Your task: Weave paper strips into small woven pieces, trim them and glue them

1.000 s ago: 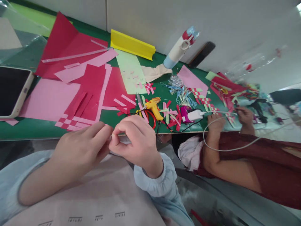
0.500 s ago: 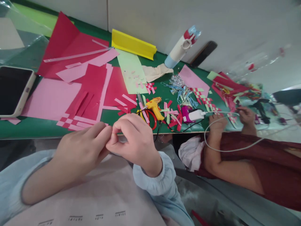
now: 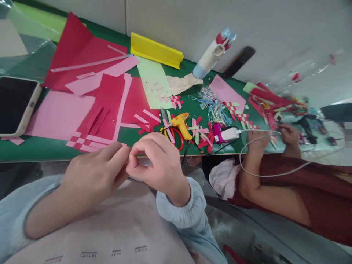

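Observation:
My left hand [image 3: 93, 179] and my right hand [image 3: 156, 167] meet fingertip to fingertip above my lap, at the table's front edge. Both are closed in a pinch; whatever lies between the fingers is hidden or too small to name. Just beyond the left hand is a pink and red woven paper piece [image 3: 79, 141] with loose strips. Past the right hand lie a yellow glue gun [image 3: 180, 124] and scissors with red-orange handles [image 3: 180, 138], partly covered by paper strips.
Red paper [image 3: 110, 95] and pink paper [image 3: 62, 115] cover the left side of the green table [image 3: 27, 151], beside a phone [image 3: 16, 106]. A yellow folded strip [image 3: 154, 51] and a white-blue cylinder [image 3: 207, 57] stand behind. At right, a co-worker's hands [image 3: 258, 141] work near a white cable [image 3: 244, 167].
My hands stay pressed together, with the right fingertips shifted very slightly. The co-worker's near hand has moved a little to the right.

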A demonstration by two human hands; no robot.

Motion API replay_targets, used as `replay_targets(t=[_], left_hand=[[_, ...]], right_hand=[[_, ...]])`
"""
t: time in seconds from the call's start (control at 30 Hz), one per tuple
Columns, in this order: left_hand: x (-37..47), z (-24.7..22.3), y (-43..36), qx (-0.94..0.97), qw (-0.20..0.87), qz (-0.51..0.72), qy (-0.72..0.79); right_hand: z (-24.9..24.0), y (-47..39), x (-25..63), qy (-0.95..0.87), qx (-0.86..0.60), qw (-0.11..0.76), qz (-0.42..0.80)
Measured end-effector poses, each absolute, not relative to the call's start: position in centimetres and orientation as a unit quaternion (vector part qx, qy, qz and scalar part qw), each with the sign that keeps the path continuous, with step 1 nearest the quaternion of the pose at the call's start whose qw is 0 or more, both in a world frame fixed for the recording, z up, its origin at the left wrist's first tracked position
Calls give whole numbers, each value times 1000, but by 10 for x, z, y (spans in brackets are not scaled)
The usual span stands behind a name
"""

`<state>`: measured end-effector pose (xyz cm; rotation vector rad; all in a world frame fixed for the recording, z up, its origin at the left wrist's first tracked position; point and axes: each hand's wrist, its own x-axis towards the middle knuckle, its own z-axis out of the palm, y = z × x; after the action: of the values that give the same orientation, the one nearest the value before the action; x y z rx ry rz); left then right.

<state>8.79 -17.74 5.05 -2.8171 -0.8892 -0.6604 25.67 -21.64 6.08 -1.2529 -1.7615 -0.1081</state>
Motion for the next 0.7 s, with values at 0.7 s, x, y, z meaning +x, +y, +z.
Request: replay_targets(t=[0.7], left_hand=[[89,49,-178,-923,36,-249,-293]], right_hand=[[60,-216,254,-713,-493,497,-34]])
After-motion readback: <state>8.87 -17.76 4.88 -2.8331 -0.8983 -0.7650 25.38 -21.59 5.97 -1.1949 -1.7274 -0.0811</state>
